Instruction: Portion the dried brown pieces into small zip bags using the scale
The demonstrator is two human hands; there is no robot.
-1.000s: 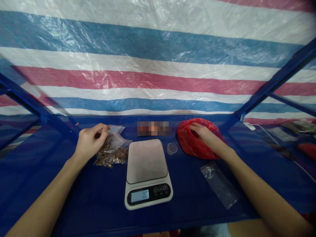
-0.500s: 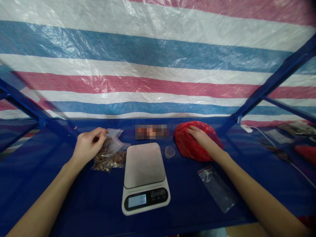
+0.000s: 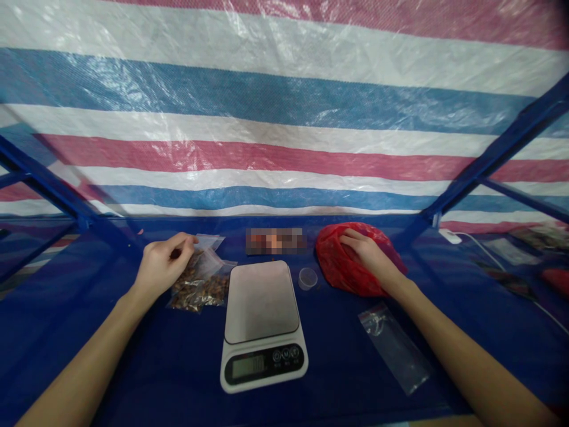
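My left hand (image 3: 163, 265) rests curled on clear plastic bags of brown pieces (image 3: 202, 281), fingers pinched at the top of one bag. My right hand (image 3: 365, 251) lies inside the mouth of a red plastic bag (image 3: 342, 264), its fingers partly hidden by the plastic. Between the two hands stands a white kitchen scale (image 3: 262, 323) with a bare grey platform and a lit display. A small clear cup (image 3: 307, 277) sits between the scale and the red bag.
An empty clear zip bag (image 3: 394, 347) lies on the blue shelf (image 3: 89, 332) by my right forearm. A striped tarp (image 3: 284, 118) closes the back. Blue frame struts (image 3: 489, 160) slant at both sides. More bags and a white cable (image 3: 489, 252) lie far right.
Both hands stay in place on their bags. The view has shifted slightly, and the scale's display now looks dimmer.
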